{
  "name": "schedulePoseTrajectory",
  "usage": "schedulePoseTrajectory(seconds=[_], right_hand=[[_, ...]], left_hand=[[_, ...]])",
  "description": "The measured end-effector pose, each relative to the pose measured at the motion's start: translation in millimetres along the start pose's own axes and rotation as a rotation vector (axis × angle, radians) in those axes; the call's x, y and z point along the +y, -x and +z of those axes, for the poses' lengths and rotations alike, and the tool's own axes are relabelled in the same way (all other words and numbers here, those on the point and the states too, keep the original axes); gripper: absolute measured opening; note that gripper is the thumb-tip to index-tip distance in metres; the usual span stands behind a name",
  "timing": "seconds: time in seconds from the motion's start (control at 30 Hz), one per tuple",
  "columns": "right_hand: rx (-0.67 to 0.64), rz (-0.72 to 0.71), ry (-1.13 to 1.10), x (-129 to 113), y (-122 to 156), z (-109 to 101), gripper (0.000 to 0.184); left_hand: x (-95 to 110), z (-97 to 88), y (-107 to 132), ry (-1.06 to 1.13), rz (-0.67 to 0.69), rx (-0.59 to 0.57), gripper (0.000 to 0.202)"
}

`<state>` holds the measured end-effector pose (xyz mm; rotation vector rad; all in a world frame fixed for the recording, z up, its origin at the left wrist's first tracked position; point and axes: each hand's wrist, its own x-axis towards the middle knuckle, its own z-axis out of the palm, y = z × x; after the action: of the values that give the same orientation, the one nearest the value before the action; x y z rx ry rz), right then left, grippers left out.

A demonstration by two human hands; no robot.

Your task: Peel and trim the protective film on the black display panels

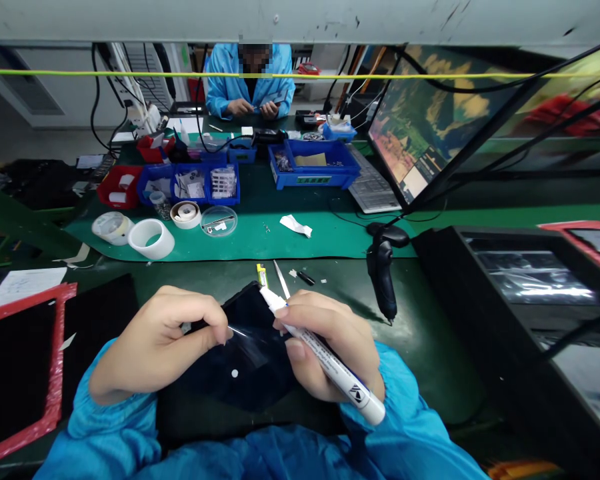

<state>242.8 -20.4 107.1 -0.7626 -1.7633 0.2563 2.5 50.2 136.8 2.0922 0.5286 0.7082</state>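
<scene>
Right hand [330,347], near: grip closed round white pen [330,363], tip at far edge of dark panel [250,380]. Left hand [155,347]: grip pinched on thin clear sliver [237,331] over panel, at near centre of desk [430,347]. Far left: tape rolls [150,238].

Head camera looks forward and down, close over the workbench [420,333]

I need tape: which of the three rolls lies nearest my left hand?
The large white roll, between the yellowish roll and the small roll.
</scene>
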Motion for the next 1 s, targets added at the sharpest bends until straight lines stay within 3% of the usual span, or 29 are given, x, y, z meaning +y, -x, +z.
schedulePoseTrajectory(seconds=[0.4,0.73,1.0], right_hand=[[0.083,-0.032,0.037,0.7,-1.2,1.9,0.028],[0.0,-0.021,0.066,-0.2,-0.7,-0.7,0.026],[0.033,-0.009,0.05,-0.2,-1.3,0.3,0.028]], left_hand=[[-1.5,0.1,0.8,0.009,-0.01,-0.015,0.024],[-0.5,-0.2,1.5,0.006,-0.015,-0.007,0.024],[-0.8,-0.3,0.1,0.006,-0.013,-0.002,0.024]])
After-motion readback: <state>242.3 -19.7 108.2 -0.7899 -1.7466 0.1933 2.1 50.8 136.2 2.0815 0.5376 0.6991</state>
